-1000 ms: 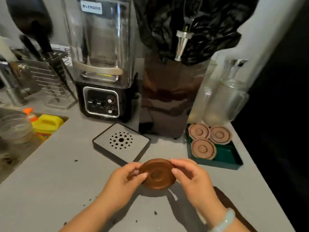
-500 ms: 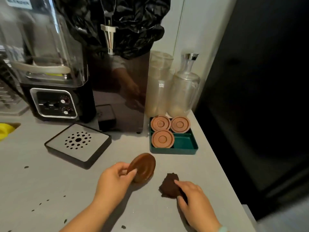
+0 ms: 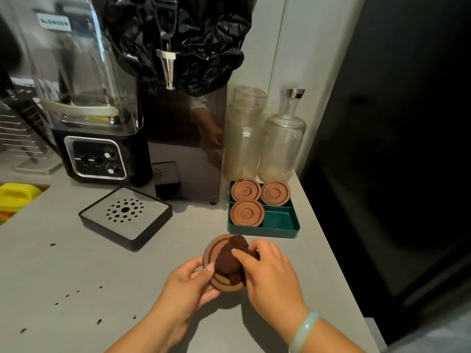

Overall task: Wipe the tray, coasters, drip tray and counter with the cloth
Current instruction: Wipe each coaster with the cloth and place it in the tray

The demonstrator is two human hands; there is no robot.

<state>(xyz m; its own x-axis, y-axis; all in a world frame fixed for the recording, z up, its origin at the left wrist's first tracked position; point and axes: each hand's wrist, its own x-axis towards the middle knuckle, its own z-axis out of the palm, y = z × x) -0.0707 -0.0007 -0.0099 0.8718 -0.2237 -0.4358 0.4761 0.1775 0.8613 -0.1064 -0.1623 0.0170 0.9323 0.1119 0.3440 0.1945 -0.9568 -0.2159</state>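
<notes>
At 6 o'clock, left hand (image 3: 186, 284), fingers (image 3: 201, 270) curled round the rim of a round, ridged brown coaster (image 3: 212, 248); right hand (image 3: 270, 273), fingers (image 3: 244, 254) pinching a crumpled dark cloth (image 3: 229, 258) onto its face. Matte grey table (image 3: 76, 263) beneath, stretching wide toward 9 o'clock. Square perforated drip tray (image 3: 126, 217) at 10; green tray (image 3: 277, 221) with three coasters (image 3: 246, 212) at 1, near the table's right edge.

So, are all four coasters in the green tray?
No: three coasters lie in the green tray, while the left hand holds the fourth coaster under the cloth.
</notes>
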